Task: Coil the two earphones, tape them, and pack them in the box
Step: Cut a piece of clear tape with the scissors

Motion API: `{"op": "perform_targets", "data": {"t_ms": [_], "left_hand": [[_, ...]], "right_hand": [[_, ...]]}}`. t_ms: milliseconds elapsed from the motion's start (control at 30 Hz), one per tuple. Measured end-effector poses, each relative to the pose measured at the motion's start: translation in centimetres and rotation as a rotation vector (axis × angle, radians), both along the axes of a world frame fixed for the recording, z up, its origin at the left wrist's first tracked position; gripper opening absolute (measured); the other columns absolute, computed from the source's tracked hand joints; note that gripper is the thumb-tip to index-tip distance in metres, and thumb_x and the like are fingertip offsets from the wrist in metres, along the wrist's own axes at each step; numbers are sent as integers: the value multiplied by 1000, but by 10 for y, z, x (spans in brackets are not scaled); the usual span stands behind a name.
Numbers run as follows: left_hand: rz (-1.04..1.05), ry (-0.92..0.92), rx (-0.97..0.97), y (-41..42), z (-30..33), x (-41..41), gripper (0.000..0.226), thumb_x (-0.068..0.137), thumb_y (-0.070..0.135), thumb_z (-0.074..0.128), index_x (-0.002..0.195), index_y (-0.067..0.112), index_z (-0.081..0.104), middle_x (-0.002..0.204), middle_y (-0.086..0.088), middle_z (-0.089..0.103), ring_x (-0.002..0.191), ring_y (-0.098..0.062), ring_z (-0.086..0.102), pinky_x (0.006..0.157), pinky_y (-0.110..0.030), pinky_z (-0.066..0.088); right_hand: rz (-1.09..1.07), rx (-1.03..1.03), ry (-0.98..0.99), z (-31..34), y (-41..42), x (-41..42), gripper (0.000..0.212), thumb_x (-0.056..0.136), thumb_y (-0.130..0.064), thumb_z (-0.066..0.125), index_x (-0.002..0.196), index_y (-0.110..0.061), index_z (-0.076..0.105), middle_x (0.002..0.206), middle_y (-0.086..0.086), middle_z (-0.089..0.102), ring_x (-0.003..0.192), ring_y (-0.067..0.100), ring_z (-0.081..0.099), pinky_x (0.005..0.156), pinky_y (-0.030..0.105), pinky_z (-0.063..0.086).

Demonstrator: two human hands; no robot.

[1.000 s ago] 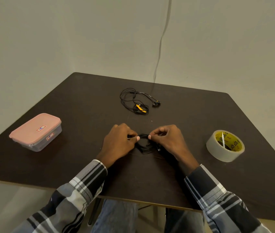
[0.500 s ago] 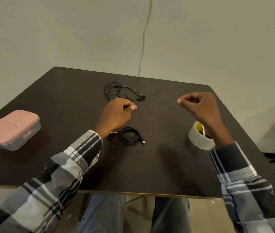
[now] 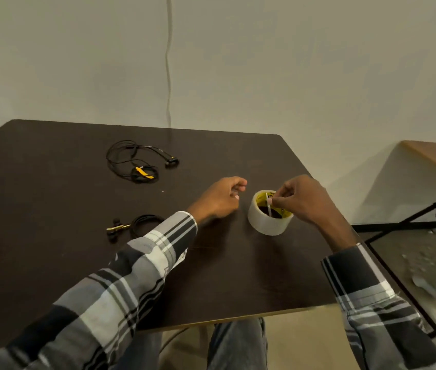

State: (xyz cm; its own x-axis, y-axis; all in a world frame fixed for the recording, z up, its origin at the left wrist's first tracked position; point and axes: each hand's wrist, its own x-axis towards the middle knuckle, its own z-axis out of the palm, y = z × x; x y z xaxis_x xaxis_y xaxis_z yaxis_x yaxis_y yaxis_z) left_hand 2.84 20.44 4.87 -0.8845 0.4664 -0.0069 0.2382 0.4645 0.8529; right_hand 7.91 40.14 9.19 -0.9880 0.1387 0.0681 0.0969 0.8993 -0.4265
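A clear tape roll [image 3: 269, 213] with a yellow core stands on the dark table [image 3: 51, 198] at the right. My right hand [image 3: 305, 198] pinches a thin white stick that leans inside the roll's hole. My left hand [image 3: 220, 197] hovers just left of the roll, fingers loosely curled, holding nothing. A coiled black earphone [image 3: 142, 224] with gold buds lies at the left, partly hidden by my left sleeve. A second, loose black earphone [image 3: 136, 162] with a yellow tie lies farther back. The box is out of view.
A white cable [image 3: 168, 62] hangs down the wall behind the table. Another table [image 3: 435, 156] with black metal legs stands to the right, over a rough floor. My knees show below the near table edge.
Both hands left the coiled earphone and moved right to the tape roll. My view swung right, so the pink-lidded box dropped out of sight.
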Motion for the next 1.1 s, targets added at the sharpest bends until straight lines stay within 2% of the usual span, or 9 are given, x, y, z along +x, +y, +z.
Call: {"op": "perform_targets", "data": {"t_ms": [167,300,400,500,567,733,833,967,1100], "left_hand": [[19,3,23,21,-11,-10,59,93,-4,49,147,16,36,148,-3,45,140,-19,39,113,-35,36],[64,23,47,20,-17,-14,57,93,-2,50,145,18,39,145,-1,47,138,-18,40,112,-36,37],[89,58,70,13,-18,-18,54,93,-1,52,142,19,43,143,-1,49,135,-18,43,110,-35,39],[148,129,136,9,-18,-17,45,91,5,61,133,20,54,132,0,57,123,-15,52,104,-36,46],[182,194,234,9,-12,-14,32,87,14,70,119,17,65,114,-1,67,103,-12,62,92,-34,54],[72,213,410,17,17,0,23,81,28,79,88,6,77,73,-6,73,61,-10,63,56,-23,50],[93,252,389,19,24,0,21,83,29,77,86,8,77,71,-6,74,65,-28,70,59,-35,58],[170,270,383,16,25,-2,14,86,24,74,82,10,77,68,-3,73,64,-24,72,65,-41,62],[267,143,510,14,30,-5,10,87,15,73,86,5,75,71,-10,74,68,-22,74,68,-36,61]], "right_hand": [[-127,290,-28,-13,-17,-4,38,82,-56,71,93,-20,71,88,1,70,79,19,66,65,33,52],[-137,394,-32,-18,-26,-7,41,88,-50,67,106,-14,67,93,5,68,81,22,65,69,34,54],[-134,393,-40,-19,-28,-7,34,92,-42,66,107,-11,66,85,3,60,75,19,59,63,31,45],[-143,314,-41,-18,-26,-9,32,92,-40,66,106,-12,69,86,3,64,75,19,63,63,31,49],[-139,235,1,-14,-24,-9,28,91,-41,67,102,-17,73,88,2,69,78,20,66,67,34,55],[-18,116,130,3,-28,-8,30,87,-49,69,68,-27,68,63,-4,61,59,15,59,52,28,43],[34,61,192,6,-29,-9,26,87,-50,69,85,-27,79,67,-3,67,63,18,63,59,36,54],[112,-81,205,4,-23,-7,19,83,-51,72,88,-34,80,73,-9,73,71,9,67,65,37,57],[185,-269,165,5,-17,-1,13,87,-31,75,99,-29,78,85,-11,76,80,2,69,79,31,57]]}}
